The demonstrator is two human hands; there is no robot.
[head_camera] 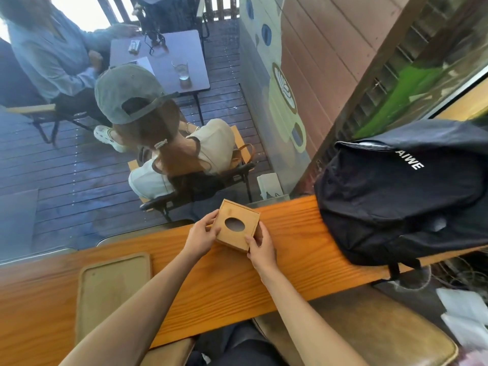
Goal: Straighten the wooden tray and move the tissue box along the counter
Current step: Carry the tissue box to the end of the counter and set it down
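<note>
White letters "AIWE" show on the black backpack (401, 191) lying at the counter's right end. Both bare forearms reach forward over the counter (290, 249). The left hand (202, 235) and right hand (260, 248) clasp opposite sides of the wooden tissue box (237, 224) near the counter's far edge, fingers curled against it. The wooden tray (113, 291) lies towards the left end, well apart.

The tissue box (237, 226) is set on the table (290, 249) near its far edge, held between the left hand (202, 233) and the right hand (260, 249). The wooden tray (113, 291) lies flat on the table to the left, well apart. A backpack (401, 196) rests on the table to the right of the box.
</note>
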